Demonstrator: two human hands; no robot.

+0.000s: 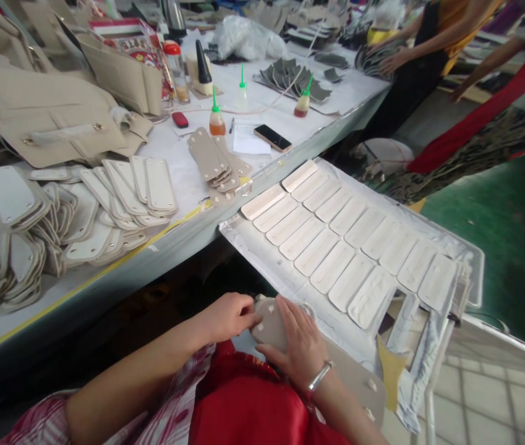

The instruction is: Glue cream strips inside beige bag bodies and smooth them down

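A beige, round-cornered leather-like panel (271, 327) with small pale tabs near its end is held low over my lap. My left hand (232, 318) pinches its left edge between thumb and curled fingers. Across the panel's upper face lies my right hand (297, 343), its thumb on the near side and its fingers reaching over the far edge. Under my right wrist shows another length of beige panel (350, 374), also with pale tabs; whether it is the same piece I cannot tell.
Right of my hands, a wrapped board (299, 290) carries rows of pale panels (327, 247). Piled panels (90, 222) cover the table's left side. Glue bottles (217, 123), a phone (272, 138) and stacked panels (213, 157) sit farther back. Another person's hands (394, 62) work at the far right.
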